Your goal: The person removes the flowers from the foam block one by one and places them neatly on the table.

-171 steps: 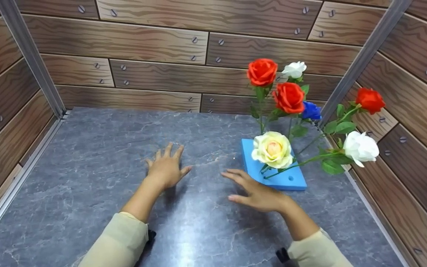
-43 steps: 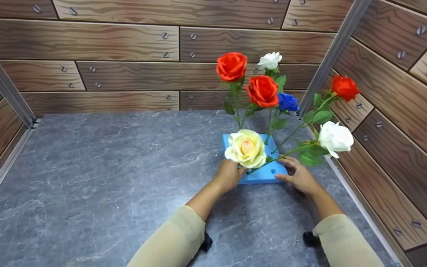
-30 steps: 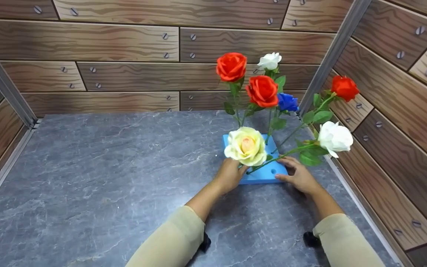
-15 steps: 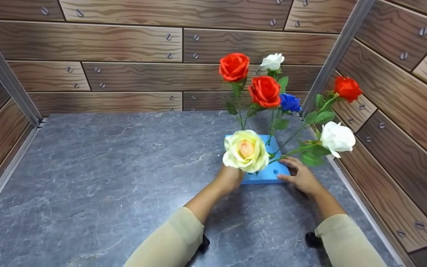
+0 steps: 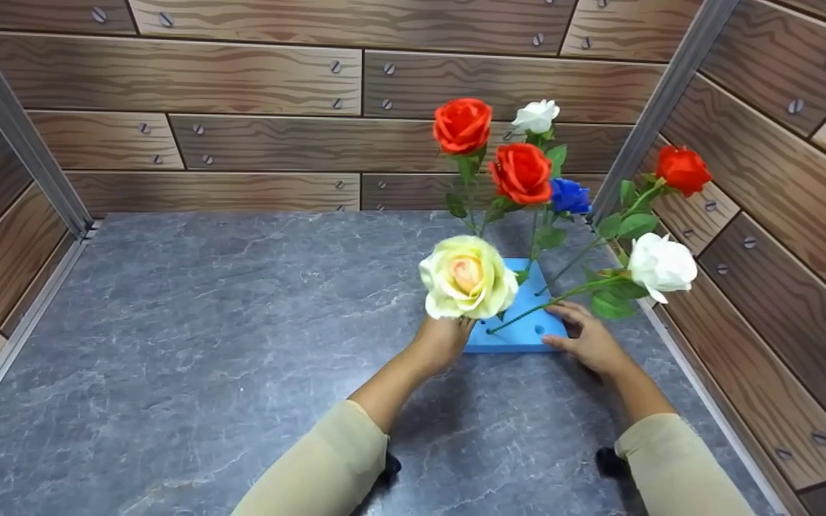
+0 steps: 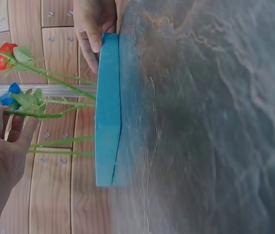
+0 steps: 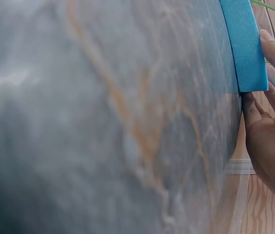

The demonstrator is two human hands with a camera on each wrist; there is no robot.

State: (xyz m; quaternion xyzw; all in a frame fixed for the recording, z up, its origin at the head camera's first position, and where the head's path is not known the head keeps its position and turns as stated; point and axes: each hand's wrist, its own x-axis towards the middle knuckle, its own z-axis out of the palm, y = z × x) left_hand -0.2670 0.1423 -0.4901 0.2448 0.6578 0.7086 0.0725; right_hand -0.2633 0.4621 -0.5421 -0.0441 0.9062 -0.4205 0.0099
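Note:
My left hand (image 5: 442, 344) pinches the stem of a pale yellow rose (image 5: 467, 276), whose bloom hides most of the fingers in the head view. In the left wrist view the green stem (image 6: 49, 116) lies along the fingers, and its lower end stands apart from the blue foam block (image 6: 109, 97). At the block's right front edge my right hand (image 5: 589, 340) grips it, thumb on top and fingers at the side. A white rose (image 5: 662, 266) leans out to the right, its stem in a hole near the front. A bare hole (image 5: 539, 330) shows beside the right thumb.
Red roses (image 5: 462, 126), a small white rose (image 5: 536, 116) and a blue rose (image 5: 569, 196) stand in the block's back part. Another red rose (image 5: 683, 170) leans toward the right wall (image 5: 779, 287). The grey marbled table (image 5: 205, 322) extends leftward.
Both hands came from over the table to the block. The left took the yellow rose's stem and has drawn it up out of its hole, slightly leftward. The right hand keeps holding the block.

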